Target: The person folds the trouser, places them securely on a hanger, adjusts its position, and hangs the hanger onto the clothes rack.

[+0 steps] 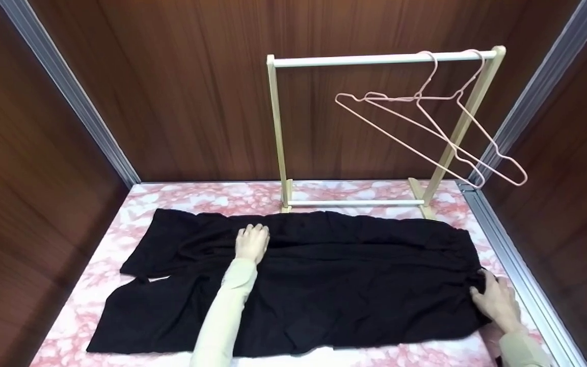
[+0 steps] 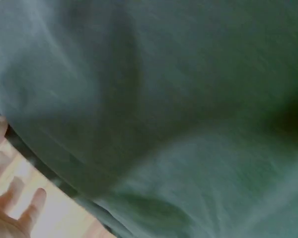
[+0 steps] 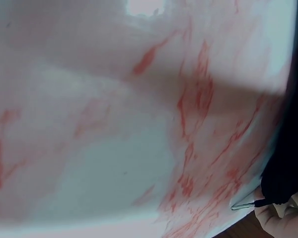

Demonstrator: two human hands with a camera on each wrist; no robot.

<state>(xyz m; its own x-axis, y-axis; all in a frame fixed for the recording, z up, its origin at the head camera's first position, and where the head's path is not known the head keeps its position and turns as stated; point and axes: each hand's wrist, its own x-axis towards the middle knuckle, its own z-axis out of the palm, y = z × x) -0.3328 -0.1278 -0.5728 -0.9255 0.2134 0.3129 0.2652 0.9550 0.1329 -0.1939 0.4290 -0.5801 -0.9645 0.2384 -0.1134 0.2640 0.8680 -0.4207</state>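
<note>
Right fingers (image 1: 489, 279) pinch the right end of the black trousers (image 1: 354, 300), spread across the counter (image 1: 196, 196); left fingers (image 1: 250, 233) rest bent toward the far side, grip unclear to me. Best, I judge: anchor right, ease creases leftward evenly.

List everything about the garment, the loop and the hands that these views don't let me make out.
Head view: the underside of the black garment, hidden by its upper surface.
Head view: the palm of the left hand, hidden by the back of that hand.
Left wrist view: how the left hand meets the cloth, blurred and cut off by the left edge.
Right wrist view: most of the right hand, cut off by the frame edges.
Right wrist view: what the thin loop is, too small.
</note>
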